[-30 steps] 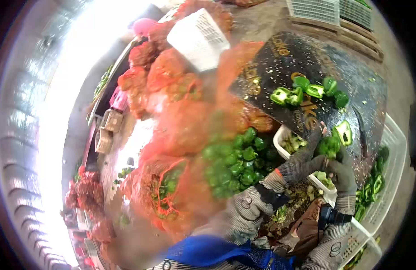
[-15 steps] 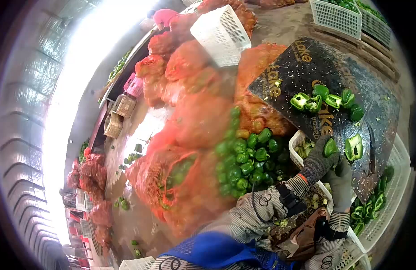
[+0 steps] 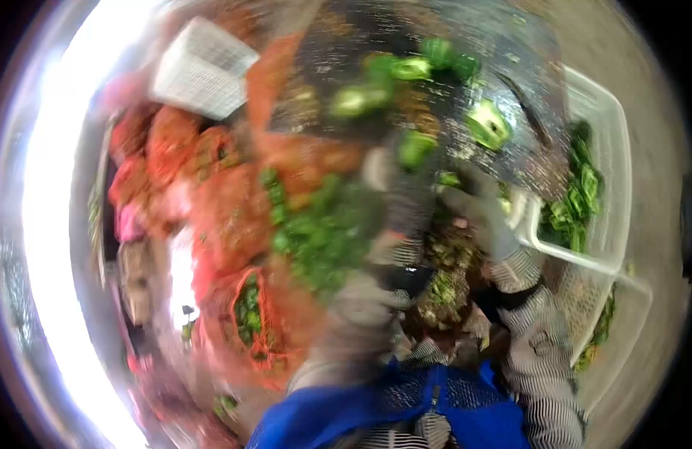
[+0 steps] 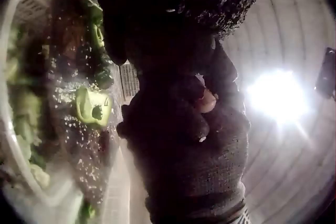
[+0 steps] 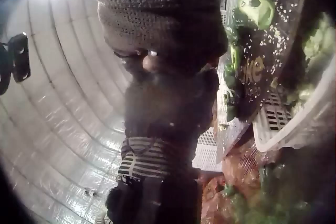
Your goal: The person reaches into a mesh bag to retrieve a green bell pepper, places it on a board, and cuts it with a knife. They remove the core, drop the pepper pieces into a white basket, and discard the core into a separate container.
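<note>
In the head view my gloved left hand [image 3: 407,198] holds a green bell pepper piece [image 3: 418,150] at its fingertips, over the near edge of a black board [image 3: 316,97]. To its right, my gloved right hand [image 3: 484,213] is blurred, with a small green bit [image 3: 449,179] by its fingers; I cannot tell whether it grips it. A cut pepper half [image 3: 488,126] lies on the board, and more pepper pieces [image 3: 412,69] sit farther back beside it. Both wrist views show dark gloves with a bare fingertip poking through, the fingers mostly in shadow.
A dark knife [image 3: 527,112] lies on the board's right. A white crate [image 3: 621,179] with cut peppers stands right of it. Below my hands is a heap of pepper scraps [image 3: 447,280]. Whole peppers [image 3: 316,232] and red mesh sacks [image 3: 230,217] fill the left.
The head view has swung, so the board and crates sit higher and farther left. My hands, earlier together at the pepper, have moved apart, the piece staying with the left.
</note>
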### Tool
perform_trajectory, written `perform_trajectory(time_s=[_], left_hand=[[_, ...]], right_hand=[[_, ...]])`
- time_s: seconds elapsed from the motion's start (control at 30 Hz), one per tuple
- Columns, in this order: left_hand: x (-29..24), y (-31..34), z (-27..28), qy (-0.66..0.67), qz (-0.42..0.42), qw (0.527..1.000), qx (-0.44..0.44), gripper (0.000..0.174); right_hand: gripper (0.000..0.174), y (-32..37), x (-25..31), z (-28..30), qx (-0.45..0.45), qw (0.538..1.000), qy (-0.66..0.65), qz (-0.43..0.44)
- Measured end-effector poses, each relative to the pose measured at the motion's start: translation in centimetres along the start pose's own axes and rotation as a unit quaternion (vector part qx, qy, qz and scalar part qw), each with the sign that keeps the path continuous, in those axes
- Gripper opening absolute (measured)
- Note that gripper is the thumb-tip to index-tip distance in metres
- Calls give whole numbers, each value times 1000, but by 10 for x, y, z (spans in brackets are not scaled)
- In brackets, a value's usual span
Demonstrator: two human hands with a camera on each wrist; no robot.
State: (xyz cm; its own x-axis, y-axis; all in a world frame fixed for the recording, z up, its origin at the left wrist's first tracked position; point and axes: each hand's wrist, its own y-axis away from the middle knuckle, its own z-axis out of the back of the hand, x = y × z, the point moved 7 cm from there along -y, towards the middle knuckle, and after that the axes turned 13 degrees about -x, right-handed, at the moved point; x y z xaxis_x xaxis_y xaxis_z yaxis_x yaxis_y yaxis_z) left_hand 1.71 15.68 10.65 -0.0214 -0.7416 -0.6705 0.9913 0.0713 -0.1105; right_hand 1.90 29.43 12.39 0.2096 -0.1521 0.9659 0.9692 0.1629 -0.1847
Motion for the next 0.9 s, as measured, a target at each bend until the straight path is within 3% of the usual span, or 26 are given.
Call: perform_trajectory(time_s=[0.03, 0.07, 0.17, 0.3, 0.33, 0.37, 0.4, 0.43, 0.5, 0.53, 0.57, 0.63, 0.7, 0.77, 0.83, 0.9], left_hand=[[-15, 1, 8, 73, -49, 986, -140, 42], [-22, 8, 22, 141, -81, 943, -291, 39], [-14, 1, 8, 291, -67, 927, -227, 52], [-14, 0, 30, 219, -111, 937, -249, 63], [-13, 0, 36, 490, 3, 852, -185, 69], [-14, 2, 30, 714, 114, 684, -103, 75], [-10, 4, 34, 715, 129, 676, -126, 80], [-12, 2, 34, 712, 127, 679, -126, 80], [-12, -2, 34, 709, 131, 671, -172, 78], [-21, -1, 33, 721, 87, 679, -109, 77], [-22, 0, 29, 721, 86, 679, -106, 77], [-29, 0, 20, 651, 106, 746, -91, 79], [-25, -4, 6, 664, 82, 740, -71, 73], [-21, -3, -6, 612, 98, 782, -65, 76], [-18, -14, -19, 593, 110, 796, -55, 66], [-6, -7, -7, 327, 148, 905, -228, 60]], right_hand=[[34, 6, -13, -10, -25, 968, -120, -217], [34, 7, -15, 0, -52, 967, -104, -228], [29, 5, -4, 1, -39, 965, -160, -202], [29, -10, 14, 22, -52, 960, -227, -154], [40, -15, 12, 31, -18, 990, -76, -119], [40, -15, 8, 35, -14, 990, -82, -116], [41, -14, 1, 38, 13, 986, 151, -68], [42, -14, -3, 40, 35, 926, 376, -18], [45, -12, 8, 43, -4, 941, 337, 9], [44, -13, 29, 36, 3, 983, 180, 44], [43, -13, 46, 32, 9, 997, 17, 79], [40, -9, 19, 15, 18, 996, -51, 75], [33, 4, 20, -2, 95, 985, 55, 133], [32, 7, 3, -13, 97, 982, 105, 125], [31, 7, -2, -9, 101, 975, 157, 123], [28, 4, -9, 12, 2, 963, 258, 75]])
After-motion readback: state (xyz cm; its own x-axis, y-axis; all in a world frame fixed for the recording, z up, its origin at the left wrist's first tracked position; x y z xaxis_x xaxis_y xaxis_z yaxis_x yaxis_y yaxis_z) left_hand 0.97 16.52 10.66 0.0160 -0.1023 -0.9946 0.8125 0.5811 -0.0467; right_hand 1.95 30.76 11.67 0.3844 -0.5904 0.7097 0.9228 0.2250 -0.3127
